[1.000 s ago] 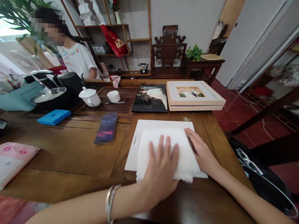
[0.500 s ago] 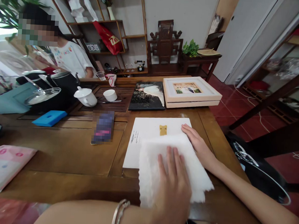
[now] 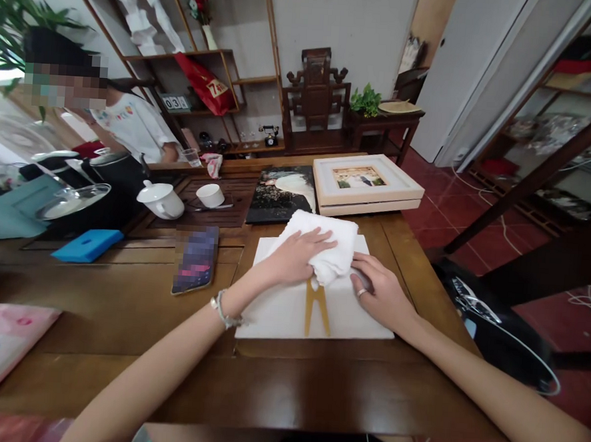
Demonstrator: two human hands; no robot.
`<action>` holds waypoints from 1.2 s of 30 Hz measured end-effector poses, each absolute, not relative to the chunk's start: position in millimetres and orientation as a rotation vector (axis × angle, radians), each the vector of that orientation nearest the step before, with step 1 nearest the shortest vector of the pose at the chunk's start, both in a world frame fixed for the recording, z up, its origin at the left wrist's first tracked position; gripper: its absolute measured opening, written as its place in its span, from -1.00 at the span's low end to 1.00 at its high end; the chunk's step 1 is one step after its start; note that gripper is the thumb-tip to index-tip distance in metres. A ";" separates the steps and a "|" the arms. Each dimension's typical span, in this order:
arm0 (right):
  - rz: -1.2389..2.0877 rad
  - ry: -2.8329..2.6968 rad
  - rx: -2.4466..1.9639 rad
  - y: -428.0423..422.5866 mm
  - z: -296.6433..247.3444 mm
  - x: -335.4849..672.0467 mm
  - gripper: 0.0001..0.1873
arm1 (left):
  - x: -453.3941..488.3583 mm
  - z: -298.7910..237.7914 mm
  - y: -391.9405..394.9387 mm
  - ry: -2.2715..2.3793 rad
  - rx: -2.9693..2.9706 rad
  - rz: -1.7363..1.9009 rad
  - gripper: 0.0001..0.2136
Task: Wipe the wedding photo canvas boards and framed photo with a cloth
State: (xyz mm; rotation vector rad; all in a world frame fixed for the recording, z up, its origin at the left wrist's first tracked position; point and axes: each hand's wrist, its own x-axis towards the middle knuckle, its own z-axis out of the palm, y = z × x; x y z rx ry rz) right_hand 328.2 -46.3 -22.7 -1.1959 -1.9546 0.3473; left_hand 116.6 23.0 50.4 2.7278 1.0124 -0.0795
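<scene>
My left hand (image 3: 307, 252) lies with fingers spread on a folded white cloth (image 3: 342, 236), pressing it against the far part of a white panel (image 3: 269, 319). Lying on the wooden table, the panel looks like the back of a picture frame. A gold forked piece (image 3: 317, 309), like a stand leg, shows on it below the cloth; its upper end is covered. My right hand (image 3: 379, 286), a ring on one finger, rests on the panel's right side, its fingers loosely bent and apart beside the cloth. The panel's printed label is hidden.
Behind the panel lie a dark photo panel (image 3: 282, 193) and a boxed framed photo (image 3: 367, 202). To the left are a phone (image 3: 195, 261), a blue block (image 3: 88, 245), a white lidded cup (image 3: 160, 199) and a tissue pack (image 3: 7, 343). A person (image 3: 131, 127) sits across the table.
My left hand has moved the cloth forward to the panel's far part, bunching it and uncovering the gold forked piece. My right hand has come slightly nearer along the panel's right side.
</scene>
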 end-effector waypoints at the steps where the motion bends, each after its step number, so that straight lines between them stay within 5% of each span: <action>1: 0.341 -1.953 -1.201 -46.5 -22.4 327.9 -0.75 | 115.1 47.6 34.2 0.925 2.719 -0.057 -0.24; 9: 0.342 -1.977 -1.226 -46.9 -21.4 330.0 -0.76 | 115.3 49.9 37.3 0.795 2.701 -0.034 -0.25; 21: 0.402 -2.060 -1.367 -45.9 -34.8 332.9 -0.49 | 121.1 49.6 -131.5 1.253 2.784 -0.178 -0.25; 36: 0.403 -2.052 -1.282 -42.1 -35.5 334.6 -0.43 | 136.7 16.0 -27.9 1.381 2.835 0.119 -0.32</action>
